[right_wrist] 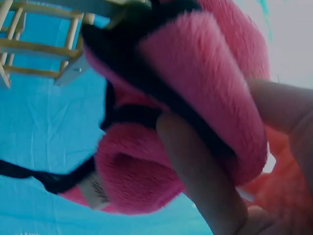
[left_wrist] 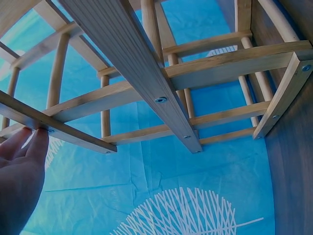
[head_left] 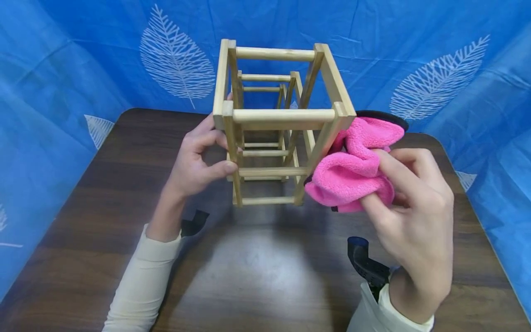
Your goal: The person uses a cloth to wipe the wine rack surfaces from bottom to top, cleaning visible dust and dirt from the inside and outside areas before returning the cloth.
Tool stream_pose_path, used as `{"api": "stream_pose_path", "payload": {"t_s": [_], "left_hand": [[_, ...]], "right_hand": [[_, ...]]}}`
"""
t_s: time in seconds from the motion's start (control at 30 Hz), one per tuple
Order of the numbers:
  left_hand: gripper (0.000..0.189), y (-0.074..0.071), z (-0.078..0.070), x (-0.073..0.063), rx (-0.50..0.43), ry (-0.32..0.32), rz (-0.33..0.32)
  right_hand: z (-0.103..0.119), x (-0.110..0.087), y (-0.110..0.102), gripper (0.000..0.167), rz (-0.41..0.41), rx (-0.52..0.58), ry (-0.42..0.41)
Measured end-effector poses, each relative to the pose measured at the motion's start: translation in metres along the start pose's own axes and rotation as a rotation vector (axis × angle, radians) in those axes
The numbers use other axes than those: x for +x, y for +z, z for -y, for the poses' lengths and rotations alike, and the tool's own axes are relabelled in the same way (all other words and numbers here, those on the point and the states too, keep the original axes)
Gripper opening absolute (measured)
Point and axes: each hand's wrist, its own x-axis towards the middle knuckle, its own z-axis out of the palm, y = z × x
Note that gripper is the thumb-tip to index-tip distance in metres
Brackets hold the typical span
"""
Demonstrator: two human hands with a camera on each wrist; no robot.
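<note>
A light wooden rack (head_left: 284, 117) of flat bars and round rods stands in the middle of the table, its top end toward the head camera. My left hand (head_left: 191, 161) grips the rack's left side, thumb in front of a bar and fingers partly hidden behind it. In the left wrist view, fingertips of that hand (left_wrist: 19, 181) touch a bar with screw heads. A bunched pink fleecy cloth (head_left: 352, 180) with black edging is pinched in my right hand (head_left: 415, 207). It lies against the rack's right upper side. A small white label (right_wrist: 93, 191) shows on the cloth.
The dark wood-grain table (head_left: 83, 221) has rounded far corners. Blue sheeting (head_left: 103, 41) with white leaf prints hangs behind and beside it. Black wrist mounts (head_left: 367, 267) stick out from the sleeves.
</note>
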Motion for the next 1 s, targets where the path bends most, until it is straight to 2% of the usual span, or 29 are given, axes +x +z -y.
{"api": "stream_pose_path", "payload": {"t_s": [0.17, 0.27, 0.5, 0.6, 0.67, 0.83, 1.0], "left_hand": [[0.058, 0.000, 0.001, 0.001, -0.006, 0.025, -0.015], [0.062, 0.001, 0.000, 0.000, 0.003, 0.020, -0.008], [0.104, 0.005, -0.013, -0.007, 0.029, -0.118, -0.011], [0.097, 0.006, -0.017, -0.007, 0.051, -0.134, 0.002], [0.089, 0.005, -0.019, -0.007, 0.061, -0.116, 0.023], [0.084, -0.001, -0.018, -0.007, -0.052, -0.083, 0.031], [0.100, -0.003, -0.013, -0.004, -0.249, -0.079, -0.006]], "right_hand": [[-0.007, 0.002, -0.002, 0.036, 0.219, -0.030, -0.045], [-0.010, 0.002, -0.001, 0.038, 0.287, -0.034, -0.057], [-0.016, 0.002, -0.002, 0.040, 0.221, 0.035, -0.066], [-0.020, 0.002, -0.004, 0.039, 0.173, 0.022, -0.043], [-0.022, 0.001, -0.006, 0.040, 0.141, 0.010, -0.022], [-0.026, 0.000, -0.010, 0.039, 0.086, -0.015, 0.011], [-0.028, -0.001, -0.012, 0.037, 0.049, -0.050, 0.042]]}}
